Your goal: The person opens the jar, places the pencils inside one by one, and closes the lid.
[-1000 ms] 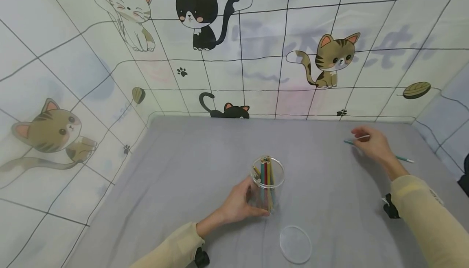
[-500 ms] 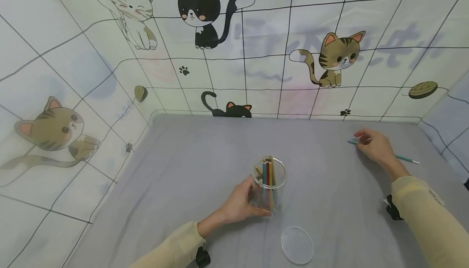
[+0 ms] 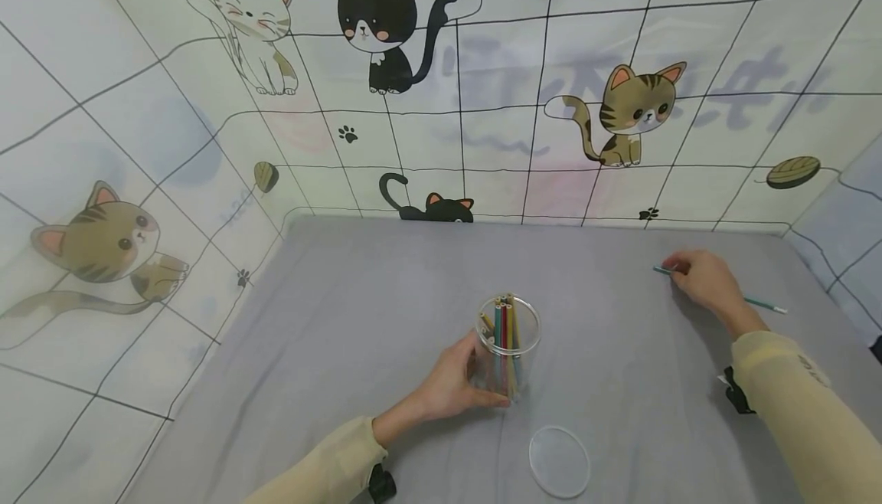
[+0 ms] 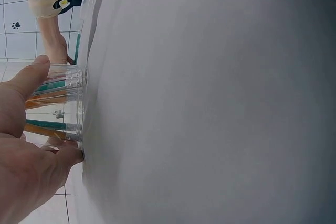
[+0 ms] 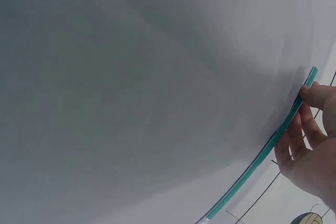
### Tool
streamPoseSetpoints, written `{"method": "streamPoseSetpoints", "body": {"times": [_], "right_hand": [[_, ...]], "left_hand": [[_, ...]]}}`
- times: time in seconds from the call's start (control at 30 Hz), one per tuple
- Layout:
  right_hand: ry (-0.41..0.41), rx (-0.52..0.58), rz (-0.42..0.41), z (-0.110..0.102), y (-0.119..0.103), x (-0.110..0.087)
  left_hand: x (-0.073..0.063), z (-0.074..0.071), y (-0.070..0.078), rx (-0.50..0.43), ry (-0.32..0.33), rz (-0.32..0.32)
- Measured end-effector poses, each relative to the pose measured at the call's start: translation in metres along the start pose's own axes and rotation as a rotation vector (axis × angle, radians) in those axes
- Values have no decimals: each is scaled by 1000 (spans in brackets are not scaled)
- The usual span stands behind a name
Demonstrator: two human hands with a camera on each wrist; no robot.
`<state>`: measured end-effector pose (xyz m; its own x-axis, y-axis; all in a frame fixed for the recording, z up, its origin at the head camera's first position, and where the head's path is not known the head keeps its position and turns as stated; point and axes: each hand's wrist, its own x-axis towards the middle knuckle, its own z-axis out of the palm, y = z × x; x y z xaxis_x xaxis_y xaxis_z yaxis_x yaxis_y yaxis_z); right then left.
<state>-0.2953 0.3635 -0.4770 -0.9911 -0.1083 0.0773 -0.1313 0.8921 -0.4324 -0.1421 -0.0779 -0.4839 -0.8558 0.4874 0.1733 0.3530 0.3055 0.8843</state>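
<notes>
A clear round jar [image 3: 529, 339] stands upright on the grey cloth, several pencils [image 3: 507, 332] leaning inside it. My left hand [image 3: 448, 383] grips the jar low on its left side, thumb across the near face. In the left wrist view, thumb and fingers wrap the jar's lower wall [image 4: 79, 100]. Far to the right, my right hand [image 3: 706, 282] pinches a teal pencil [image 3: 765, 305] near its left tip; its white end points right. The right wrist view shows the thumb on one side of the teal pencil [image 5: 247, 174] and fingertips on the other.
A clear round lid [image 3: 560, 462] lies flat on the cloth in front of the jar. Beyond the grey table surface [image 3: 372, 282] rises a white curtain [image 3: 496, 136] printed with cats and grid lines.
My right fingers have come down from above the teal pencil and closed on it near its left tip. The left hand, jar and lid stay put; the view shifted slightly.
</notes>
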Motion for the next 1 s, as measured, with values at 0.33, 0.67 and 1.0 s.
{"method": "streamPoseSetpoints", "body": {"times": [0.33, 0.67, 1.0], "right_hand": [[0, -31, -84, -21, -16, -3], [57, 63, -167, -44, -64, -6], [115, 114, -174, -59, -89, -12]], "left_hand": [[0, -1, -3, -21, -10, 22], [-1, -1, 0, -79, -10, 17], [-2, 0, 0, -30, -6, 29]]}}
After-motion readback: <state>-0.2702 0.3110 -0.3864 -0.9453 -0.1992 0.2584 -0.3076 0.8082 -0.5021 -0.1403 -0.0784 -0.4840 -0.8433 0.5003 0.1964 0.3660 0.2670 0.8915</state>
